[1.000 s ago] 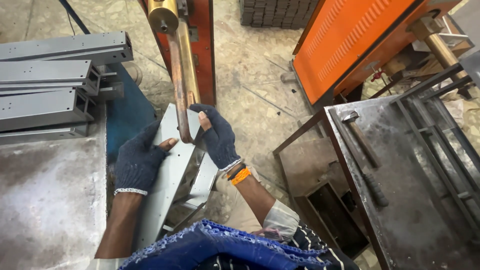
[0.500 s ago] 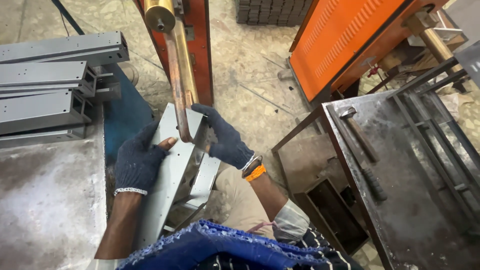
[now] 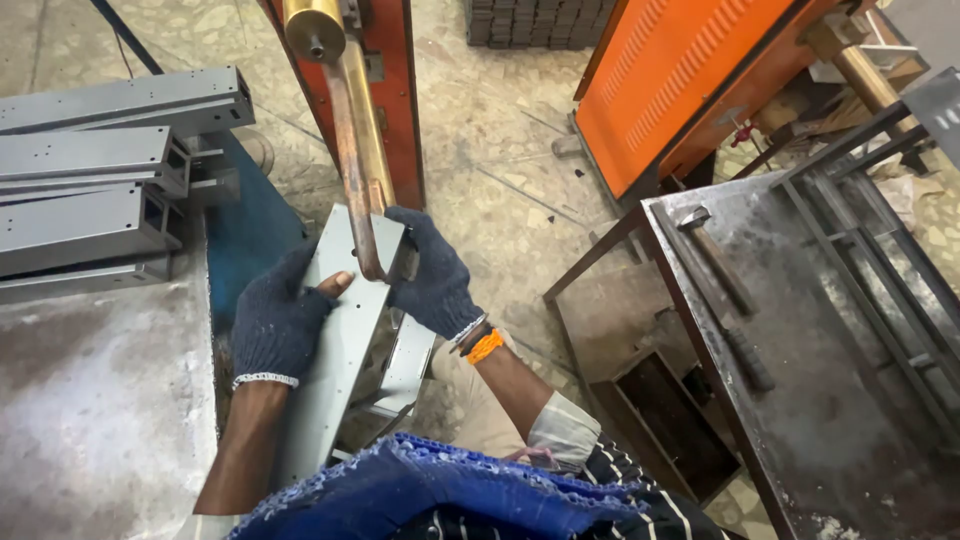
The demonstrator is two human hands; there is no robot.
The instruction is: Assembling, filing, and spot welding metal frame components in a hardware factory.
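- Grey folded sheet-metal channel (image 3: 345,340) lies lengthwise between my hands, its far end under the tip of the copper-coloured welding arm (image 3: 350,140).
- My left hand (image 3: 280,325), in a dark knit glove, wraps the channel's left edge, fingers closed on it.
- My right hand (image 3: 430,275) clamps the far right edge, fingers curled round it.
- I can't see the channel's near end; my blue sleeve (image 3: 420,495) covers it.
- Stacked grey metal channels (image 3: 90,190) sit left; a hammer (image 3: 720,265) rests on the steel table (image 3: 830,420) right.
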